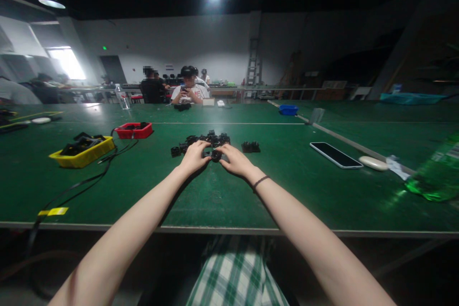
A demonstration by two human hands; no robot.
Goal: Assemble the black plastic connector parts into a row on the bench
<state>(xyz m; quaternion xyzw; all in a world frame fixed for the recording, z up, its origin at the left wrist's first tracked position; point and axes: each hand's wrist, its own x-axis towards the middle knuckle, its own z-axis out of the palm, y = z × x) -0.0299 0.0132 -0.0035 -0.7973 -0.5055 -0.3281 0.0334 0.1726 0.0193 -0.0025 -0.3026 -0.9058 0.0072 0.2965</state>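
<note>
My left hand (194,157) and my right hand (235,158) meet over the green table, fingers bent and closed. Between them is a small black part with a round, ring-like face (216,155). The fingertips of both hands grip it from either side; its finer shape is too small to make out. Just behind the hands lies a heap of small black parts (212,137), partly hidden by my fingers. One black block (175,152) sits left of my left hand. A row of upright black pieces (250,147) stands right of the heap.
On the left are a yellow bin (84,155) and a red bin (134,131) with black parts, and dark cables (103,167). To the right lie a phone (335,155), a white mouse-shaped object (373,163) and a green bottle (437,172). A person (190,88) sits across the table.
</note>
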